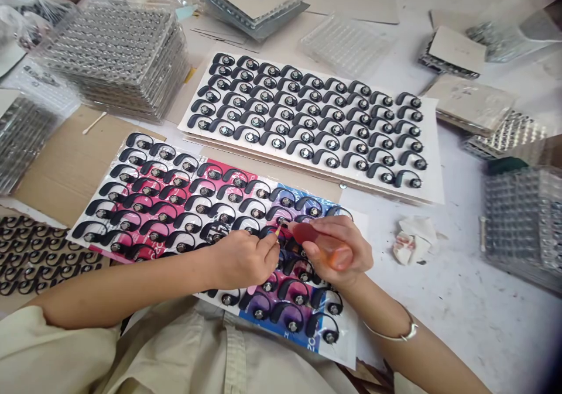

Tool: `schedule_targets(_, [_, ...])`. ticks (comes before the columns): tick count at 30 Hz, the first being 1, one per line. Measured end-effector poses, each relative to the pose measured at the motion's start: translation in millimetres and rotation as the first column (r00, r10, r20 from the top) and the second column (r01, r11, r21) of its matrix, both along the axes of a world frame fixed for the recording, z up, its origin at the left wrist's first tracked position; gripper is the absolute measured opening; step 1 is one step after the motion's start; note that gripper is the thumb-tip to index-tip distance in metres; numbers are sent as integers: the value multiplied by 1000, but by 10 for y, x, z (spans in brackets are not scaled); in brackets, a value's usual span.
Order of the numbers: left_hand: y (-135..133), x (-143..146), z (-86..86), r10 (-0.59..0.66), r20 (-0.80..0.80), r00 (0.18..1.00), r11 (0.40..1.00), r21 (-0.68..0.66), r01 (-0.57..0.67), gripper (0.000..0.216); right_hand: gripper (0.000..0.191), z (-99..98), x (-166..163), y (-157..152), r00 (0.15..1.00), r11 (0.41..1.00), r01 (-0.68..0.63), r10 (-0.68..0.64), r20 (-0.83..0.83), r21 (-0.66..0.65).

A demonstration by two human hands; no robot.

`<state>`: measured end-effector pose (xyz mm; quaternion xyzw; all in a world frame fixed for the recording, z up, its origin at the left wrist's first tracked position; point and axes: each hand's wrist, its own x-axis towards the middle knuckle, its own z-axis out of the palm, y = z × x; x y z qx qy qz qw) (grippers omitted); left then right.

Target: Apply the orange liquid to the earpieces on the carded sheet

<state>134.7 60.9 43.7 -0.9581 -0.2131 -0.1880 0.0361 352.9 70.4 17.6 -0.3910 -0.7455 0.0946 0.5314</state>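
Note:
My left hand is closed in a pinch on a thin stick with an orange-red tip, its tip touching an ear-hook piece on the colourful sheet. My right hand is wrapped round a small orange-red bottle held just to the right of the stick. Rows of black ear-hook earpieces cover the sheet under both hands. A bracelet sits on my right wrist.
A white board with several rows of black earpieces lies beyond. Stacks of clear blister trays stand at the left and right. A crumpled tissue lies to the right. A cotton swab rests on cardboard.

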Motion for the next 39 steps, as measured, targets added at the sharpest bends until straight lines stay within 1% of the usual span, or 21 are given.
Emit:
schedule_targets(3, [-6,4,-17,2,11,1000,1000,7,-2,19,33,22,-9,-6,999,999,-30,29,25,19])
schedule_targets(11, [-8,0,-17,-7,-23,1000,1000,8,8,21,32,21,-3,-24,997,999,-31,29,65,24])
schedule_targets(15, [-3,-1,1,-11,-32,999,1000,8,11,21,33,27,-7,-23,997,998,-40,37,64,40])
schedule_targets(19, [-10,5,-15,-1,-6,1000,1000,10,1,21,32,46,-13,-17,997,998,-38,34,62,51])
schedule_targets(23, [-13,2,-24,-1,-38,999,1000,22,1,22,33,46,-18,-14,998,998,-28,24,62,64])
schedule_targets(29, [-6,-5,3,2,-41,999,1000,17,-1,22,31,7,-11,-29,1000,999,17,-17,5,44])
schedule_targets(33, [-8,-4,7,9,-39,999,1000,14,-8,22,29,20,10,-34,999,996,34,-31,-41,77])
schedule_targets(39, [-2,-5,2,8,-34,999,1000,23,-7,23,31,1,34,-26,999,997,38,-35,-36,70])
